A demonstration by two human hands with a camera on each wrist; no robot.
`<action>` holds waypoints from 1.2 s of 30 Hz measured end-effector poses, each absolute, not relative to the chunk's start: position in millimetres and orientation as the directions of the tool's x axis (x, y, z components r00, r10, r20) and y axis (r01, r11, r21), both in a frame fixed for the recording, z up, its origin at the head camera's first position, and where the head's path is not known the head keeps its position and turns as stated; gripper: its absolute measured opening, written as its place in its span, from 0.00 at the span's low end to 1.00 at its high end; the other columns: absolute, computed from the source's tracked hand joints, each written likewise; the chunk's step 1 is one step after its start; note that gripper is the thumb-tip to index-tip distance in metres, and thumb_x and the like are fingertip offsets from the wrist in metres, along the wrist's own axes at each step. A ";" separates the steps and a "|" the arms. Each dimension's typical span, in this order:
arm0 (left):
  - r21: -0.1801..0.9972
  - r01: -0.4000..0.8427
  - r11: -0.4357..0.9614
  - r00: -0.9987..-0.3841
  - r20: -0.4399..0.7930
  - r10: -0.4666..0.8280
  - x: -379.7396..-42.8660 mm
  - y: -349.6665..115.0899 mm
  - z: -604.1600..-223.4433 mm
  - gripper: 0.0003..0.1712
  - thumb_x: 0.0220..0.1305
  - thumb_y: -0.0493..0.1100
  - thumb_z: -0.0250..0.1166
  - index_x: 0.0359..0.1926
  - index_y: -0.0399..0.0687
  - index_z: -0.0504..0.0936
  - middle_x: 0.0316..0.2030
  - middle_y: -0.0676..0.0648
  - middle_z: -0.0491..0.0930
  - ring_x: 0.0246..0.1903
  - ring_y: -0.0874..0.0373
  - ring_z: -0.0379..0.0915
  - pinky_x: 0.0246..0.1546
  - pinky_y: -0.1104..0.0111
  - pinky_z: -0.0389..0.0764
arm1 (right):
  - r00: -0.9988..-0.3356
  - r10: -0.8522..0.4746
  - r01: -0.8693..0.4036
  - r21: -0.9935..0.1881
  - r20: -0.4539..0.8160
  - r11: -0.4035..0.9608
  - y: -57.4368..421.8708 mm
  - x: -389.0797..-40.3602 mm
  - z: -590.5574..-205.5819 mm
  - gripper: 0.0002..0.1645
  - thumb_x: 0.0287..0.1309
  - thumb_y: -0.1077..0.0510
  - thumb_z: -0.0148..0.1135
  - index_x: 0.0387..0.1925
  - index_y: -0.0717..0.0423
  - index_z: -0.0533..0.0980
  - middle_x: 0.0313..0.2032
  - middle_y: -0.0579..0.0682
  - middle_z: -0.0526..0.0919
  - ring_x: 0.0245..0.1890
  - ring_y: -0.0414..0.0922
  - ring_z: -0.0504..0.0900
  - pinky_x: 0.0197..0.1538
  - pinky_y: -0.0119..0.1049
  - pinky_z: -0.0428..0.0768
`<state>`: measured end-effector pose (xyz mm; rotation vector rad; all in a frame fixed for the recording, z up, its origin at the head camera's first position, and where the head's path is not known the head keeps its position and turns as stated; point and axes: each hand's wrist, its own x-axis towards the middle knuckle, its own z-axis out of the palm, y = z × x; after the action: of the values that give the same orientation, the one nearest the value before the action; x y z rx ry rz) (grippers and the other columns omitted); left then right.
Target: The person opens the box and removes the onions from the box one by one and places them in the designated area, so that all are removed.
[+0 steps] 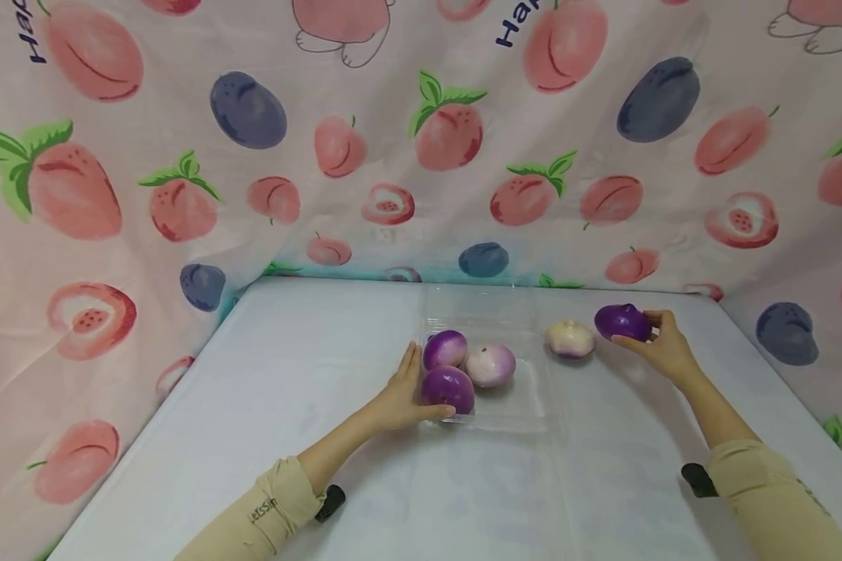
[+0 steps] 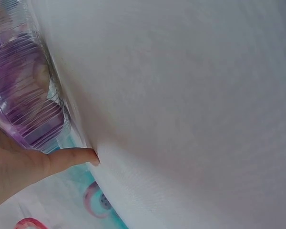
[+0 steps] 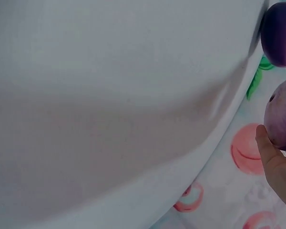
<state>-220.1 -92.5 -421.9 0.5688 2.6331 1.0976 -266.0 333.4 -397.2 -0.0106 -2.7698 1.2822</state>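
A clear plastic box holds two purple onions and a paler, white-and-purple onion. Along the box's left side lie the straight fingers of my left hand, its thumb stretched across the front edge. In the left wrist view, ribbed clear plastic covers purple shapes beside that hand. Farther right, my right hand holds a glossy purple onion between thumb and fingers, above the table. Just left of it, a whitish onion with a purple underside sits outside the box.
The box's clear lid lies opened out toward the back. A white cloth covers the table. Fruit-patterned fabric hangs behind the table and along both sides.
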 end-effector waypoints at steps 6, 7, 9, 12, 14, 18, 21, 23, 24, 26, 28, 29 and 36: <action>0.713 0.269 0.647 -0.893 -0.068 0.446 -218.6 -91.1 -421.8 0.71 0.49 0.69 0.66 0.72 0.34 0.31 0.73 0.35 0.26 0.72 0.35 0.32 0.67 0.43 0.52 | -0.995 0.033 -0.044 -0.733 0.091 0.679 339.1 -269.7 -405.5 0.52 0.58 0.50 0.64 0.67 0.75 0.44 0.61 0.80 0.56 0.60 0.73 0.61 0.58 0.63 0.64; 0.713 0.268 0.648 -0.892 -0.070 0.446 -218.5 -90.9 -421.4 0.71 0.49 0.69 0.66 0.72 0.34 0.31 0.73 0.35 0.25 0.72 0.35 0.32 0.67 0.42 0.51 | -0.996 0.027 -0.045 -0.726 0.087 0.686 339.8 -270.5 -406.4 0.53 0.57 0.50 0.64 0.67 0.75 0.44 0.62 0.80 0.55 0.60 0.73 0.60 0.59 0.63 0.63; 0.713 0.268 0.648 -0.892 -0.070 0.446 -218.7 -90.8 -420.9 0.71 0.49 0.69 0.66 0.72 0.35 0.31 0.73 0.36 0.25 0.72 0.34 0.32 0.67 0.42 0.51 | -0.997 0.019 -0.042 -0.712 0.077 0.701 340.9 -272.1 -407.6 0.54 0.57 0.49 0.64 0.67 0.75 0.43 0.62 0.80 0.55 0.60 0.73 0.59 0.60 0.65 0.62; 0.714 0.269 0.646 -0.892 -0.068 0.446 -219.5 -90.9 -420.5 0.71 0.49 0.69 0.66 0.72 0.35 0.31 0.73 0.36 0.25 0.72 0.35 0.31 0.67 0.42 0.51 | -0.998 0.008 -0.035 -0.696 0.058 0.717 342.2 -274.0 -409.0 0.56 0.58 0.48 0.63 0.67 0.77 0.42 0.62 0.82 0.53 0.61 0.74 0.57 0.60 0.66 0.60; 0.712 0.266 0.650 -0.893 -0.072 0.445 -219.8 -91.3 -420.6 0.71 0.49 0.69 0.66 0.72 0.36 0.30 0.73 0.38 0.24 0.72 0.37 0.30 0.68 0.43 0.51 | -0.999 0.000 -0.032 -0.683 0.048 0.730 343.0 -275.1 -410.3 0.57 0.58 0.47 0.63 0.67 0.79 0.42 0.61 0.83 0.52 0.60 0.75 0.56 0.61 0.67 0.59; 0.707 0.265 0.656 -0.895 -0.072 0.439 -219.4 -92.3 -421.7 0.72 0.48 0.70 0.66 0.72 0.36 0.31 0.73 0.37 0.24 0.72 0.37 0.31 0.68 0.44 0.51 | -0.999 -0.014 -0.031 -0.664 0.031 0.747 343.1 -276.6 -412.1 0.57 0.57 0.47 0.63 0.66 0.82 0.42 0.60 0.85 0.52 0.61 0.77 0.54 0.62 0.67 0.57; 0.706 0.266 0.656 -0.897 -0.067 0.436 -218.9 -92.9 -421.6 0.71 0.49 0.69 0.66 0.72 0.35 0.31 0.73 0.36 0.25 0.72 0.36 0.32 0.67 0.43 0.52 | -1.000 -0.025 -0.031 -0.650 0.019 0.759 342.9 -277.4 -412.4 0.57 0.57 0.46 0.63 0.65 0.82 0.43 0.60 0.85 0.52 0.61 0.77 0.53 0.62 0.68 0.56; 0.706 0.262 0.658 -0.899 -0.069 0.432 -218.6 -93.3 -421.2 0.70 0.49 0.68 0.66 0.72 0.36 0.31 0.73 0.36 0.25 0.72 0.36 0.32 0.67 0.43 0.52 | -0.999 -0.037 -0.039 -0.645 0.016 0.764 341.9 -278.1 -412.2 0.57 0.57 0.47 0.63 0.65 0.82 0.43 0.60 0.85 0.52 0.61 0.77 0.53 0.63 0.68 0.55; 0.706 0.258 0.660 -0.900 -0.072 0.429 -218.5 -93.5 -420.8 0.70 0.50 0.68 0.66 0.73 0.36 0.31 0.73 0.37 0.25 0.72 0.36 0.32 0.67 0.43 0.52 | -0.999 -0.042 -0.040 -0.641 0.013 0.766 341.2 -278.5 -412.0 0.56 0.57 0.47 0.64 0.65 0.81 0.44 0.61 0.85 0.51 0.62 0.77 0.53 0.63 0.68 0.55; 0.708 0.250 0.661 -0.902 -0.077 0.424 -218.3 -93.8 -420.2 0.70 0.50 0.67 0.66 0.73 0.36 0.31 0.73 0.37 0.25 0.72 0.36 0.32 0.67 0.43 0.52 | -0.999 -0.047 -0.037 -0.642 0.001 0.766 339.8 -278.9 -411.6 0.56 0.56 0.48 0.64 0.66 0.80 0.44 0.62 0.84 0.51 0.62 0.77 0.52 0.64 0.67 0.55; 0.708 0.246 0.662 -0.902 -0.082 0.424 -218.3 -93.8 -420.1 0.70 0.50 0.68 0.66 0.73 0.37 0.31 0.73 0.38 0.24 0.72 0.36 0.31 0.67 0.43 0.51 | -0.999 -0.044 -0.027 -0.639 -0.012 0.769 338.6 -278.8 -411.4 0.56 0.55 0.49 0.65 0.66 0.79 0.44 0.62 0.83 0.50 0.63 0.77 0.52 0.64 0.67 0.55; 0.711 0.247 0.659 -0.901 -0.082 0.426 -218.4 -93.7 -420.2 0.70 0.49 0.68 0.66 0.73 0.37 0.31 0.73 0.38 0.25 0.72 0.36 0.31 0.67 0.42 0.51 | -0.999 -0.041 -0.016 -0.640 -0.023 0.769 338.3 -278.4 -411.2 0.57 0.55 0.49 0.65 0.66 0.79 0.43 0.62 0.83 0.50 0.63 0.77 0.52 0.64 0.67 0.55; 0.709 0.257 0.657 -0.897 -0.079 0.435 -220.2 -92.8 -423.3 0.72 0.47 0.72 0.65 0.73 0.37 0.30 0.73 0.39 0.24 0.73 0.39 0.29 0.68 0.44 0.49 | -0.998 -0.020 0.026 -0.639 -0.065 0.769 339.7 -278.9 -414.2 0.57 0.55 0.48 0.64 0.66 0.78 0.42 0.63 0.83 0.49 0.63 0.77 0.51 0.63 0.67 0.56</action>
<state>-220.2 -92.8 -423.3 0.5599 2.6331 1.0713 -278.9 339.7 -414.2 -0.0055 -3.0185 1.0911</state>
